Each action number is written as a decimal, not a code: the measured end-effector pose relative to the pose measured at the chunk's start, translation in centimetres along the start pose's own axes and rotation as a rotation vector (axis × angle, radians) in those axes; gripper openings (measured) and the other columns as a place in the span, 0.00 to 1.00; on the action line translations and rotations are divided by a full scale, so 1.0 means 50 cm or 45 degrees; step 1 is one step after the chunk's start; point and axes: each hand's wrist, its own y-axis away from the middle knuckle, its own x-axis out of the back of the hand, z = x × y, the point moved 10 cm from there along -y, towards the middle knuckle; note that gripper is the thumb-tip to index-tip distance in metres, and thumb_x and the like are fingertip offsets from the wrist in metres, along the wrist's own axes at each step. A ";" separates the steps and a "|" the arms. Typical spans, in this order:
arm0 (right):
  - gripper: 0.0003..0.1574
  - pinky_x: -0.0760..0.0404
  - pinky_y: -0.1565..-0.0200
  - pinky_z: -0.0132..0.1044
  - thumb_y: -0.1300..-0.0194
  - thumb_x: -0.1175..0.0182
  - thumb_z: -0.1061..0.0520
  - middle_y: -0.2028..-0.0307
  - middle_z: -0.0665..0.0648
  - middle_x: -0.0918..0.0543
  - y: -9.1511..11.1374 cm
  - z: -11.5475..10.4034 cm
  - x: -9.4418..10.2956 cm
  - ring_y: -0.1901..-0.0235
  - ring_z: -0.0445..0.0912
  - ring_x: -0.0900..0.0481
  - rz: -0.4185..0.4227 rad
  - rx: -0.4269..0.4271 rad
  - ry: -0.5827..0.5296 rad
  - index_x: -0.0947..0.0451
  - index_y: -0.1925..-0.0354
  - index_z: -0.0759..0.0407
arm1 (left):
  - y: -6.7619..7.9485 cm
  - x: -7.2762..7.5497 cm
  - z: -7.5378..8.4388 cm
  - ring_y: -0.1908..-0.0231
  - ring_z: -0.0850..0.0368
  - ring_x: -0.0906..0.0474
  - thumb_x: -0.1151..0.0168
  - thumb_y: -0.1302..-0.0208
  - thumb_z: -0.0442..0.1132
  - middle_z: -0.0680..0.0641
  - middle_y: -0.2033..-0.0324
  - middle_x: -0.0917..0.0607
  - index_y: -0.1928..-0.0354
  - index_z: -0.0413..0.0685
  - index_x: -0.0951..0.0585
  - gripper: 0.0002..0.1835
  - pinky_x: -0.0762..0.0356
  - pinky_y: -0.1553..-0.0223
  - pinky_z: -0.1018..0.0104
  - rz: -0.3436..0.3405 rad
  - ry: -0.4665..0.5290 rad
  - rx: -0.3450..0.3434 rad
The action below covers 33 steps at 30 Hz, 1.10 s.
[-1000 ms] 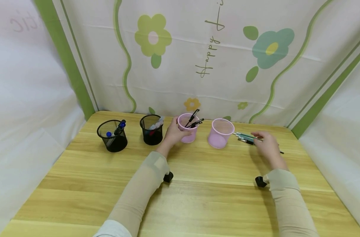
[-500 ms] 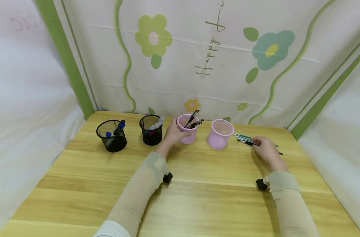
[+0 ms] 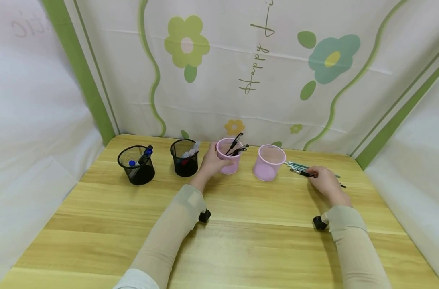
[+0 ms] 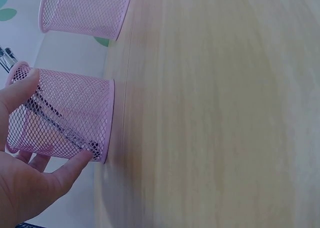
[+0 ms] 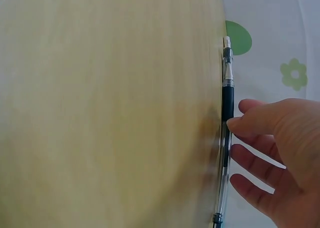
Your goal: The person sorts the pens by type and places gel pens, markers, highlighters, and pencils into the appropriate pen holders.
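Observation:
My left hand holds the left pink mesh pen holder from its side, thumb and fingers spread around the mesh. Several black gel pens lean inside it, caps above the rim. On the right, my right hand pinches a black gel pen with a clear barrel between thumb and fingers, just at the table surface. Thin green-and-white pens lie behind that pen, partly covered by the hand. A second pink pen holder stands upright between the hands, with no pens showing above its rim.
Two black mesh holders stand to the left: one with black and blue pens, the other with white-capped markers. A printed curtain hangs behind the wooden table. A dark pen tip shows beyond the right hand.
My right hand has lowered slightly and now pinches the black pen, its near end raised a little from the pile. The left hand keeps its hold on the pink holder.

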 end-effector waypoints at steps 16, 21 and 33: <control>0.21 0.26 0.45 0.68 0.27 0.45 0.67 0.45 0.76 0.21 -0.005 0.005 -0.014 0.45 0.70 0.25 -0.085 0.010 0.059 0.22 0.38 0.69 | -0.001 -0.001 -0.002 0.30 0.44 0.35 0.20 0.46 0.33 0.39 0.30 0.30 0.26 0.45 0.38 0.49 0.33 0.31 0.51 0.005 -0.051 0.031; 0.21 0.24 0.47 0.67 0.27 0.43 0.67 0.47 0.74 0.20 -0.006 0.003 -0.019 0.47 0.69 0.23 -0.107 0.033 0.087 0.22 0.38 0.69 | 0.000 0.000 -0.001 0.30 0.44 0.35 0.20 0.45 0.33 0.39 0.30 0.30 0.26 0.45 0.38 0.48 0.33 0.31 0.51 0.004 -0.048 0.026; 0.24 0.26 0.60 0.53 0.29 0.45 0.71 0.58 0.66 0.19 -0.005 -0.018 -0.006 0.61 0.57 0.25 -0.089 0.114 0.079 0.24 0.37 0.70 | -0.001 0.000 -0.002 0.30 0.44 0.35 0.21 0.45 0.32 0.38 0.30 0.31 0.26 0.43 0.39 0.48 0.31 0.32 0.52 -0.004 -0.034 0.016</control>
